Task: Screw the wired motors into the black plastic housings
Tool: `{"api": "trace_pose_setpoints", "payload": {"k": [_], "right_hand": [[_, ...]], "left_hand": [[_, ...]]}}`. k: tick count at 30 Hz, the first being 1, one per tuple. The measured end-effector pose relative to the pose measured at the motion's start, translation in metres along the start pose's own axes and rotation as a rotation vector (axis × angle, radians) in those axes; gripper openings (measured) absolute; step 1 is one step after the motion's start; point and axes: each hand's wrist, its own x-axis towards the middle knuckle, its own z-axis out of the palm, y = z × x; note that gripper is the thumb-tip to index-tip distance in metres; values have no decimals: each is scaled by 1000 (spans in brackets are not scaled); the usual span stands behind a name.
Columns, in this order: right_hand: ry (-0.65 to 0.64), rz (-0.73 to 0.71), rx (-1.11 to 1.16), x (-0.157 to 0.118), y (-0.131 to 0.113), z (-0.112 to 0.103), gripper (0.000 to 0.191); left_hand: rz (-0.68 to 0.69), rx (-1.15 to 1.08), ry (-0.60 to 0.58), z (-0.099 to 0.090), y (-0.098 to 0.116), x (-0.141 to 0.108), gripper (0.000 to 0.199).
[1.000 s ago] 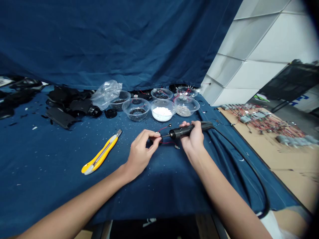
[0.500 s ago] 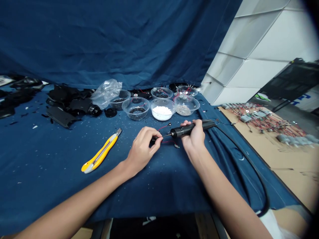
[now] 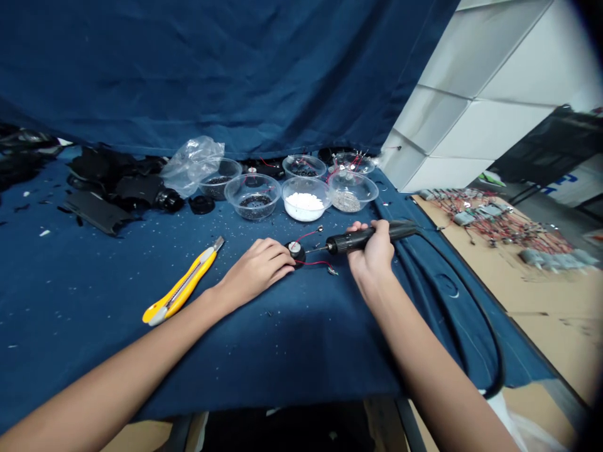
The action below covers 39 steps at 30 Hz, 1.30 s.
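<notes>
My left hand (image 3: 264,267) has its fingers closed on the left edge of a small round black part (image 3: 298,253) with a pale centre. Red wires (image 3: 316,263) run from this part to the right, ending in small metal pieces. Wrapped round a black electric screwdriver (image 3: 351,241) is my right hand (image 3: 375,254). The screwdriver lies nearly level, its thin bit pointing left, close to the black part's right side. Whether the bit touches the part is too small to tell.
Clear bowls (image 3: 255,207) with small parts and a bowl of white pieces (image 3: 304,210) stand behind my hands. A yellow cutter (image 3: 183,285) lies left. Black shells (image 3: 97,212) and a plastic bag (image 3: 193,160) lie back left. Wired parts (image 3: 513,232) cover cardboard at right.
The fingers of my left hand have moved from near the bit to the black part's left edge, showing its pale centre. The screwdriver is still in my right hand.
</notes>
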Motion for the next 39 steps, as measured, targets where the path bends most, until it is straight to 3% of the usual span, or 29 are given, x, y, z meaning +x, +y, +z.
{"api": "trace_pose_setpoints", "payload": {"k": [15, 27, 39], "right_hand": [[-41, -65, -43, -2, -1, -2, 10], [-258, -546, -144, -24, -1, -2, 12], [-279, -648, -230, -22, 20, -4, 19]], "left_hand": [[-61, -33, 22, 9, -2, 4, 17], [-101, -148, 45, 16, 3, 8, 11], [-86, -160, 48, 17, 3, 8, 10]]}}
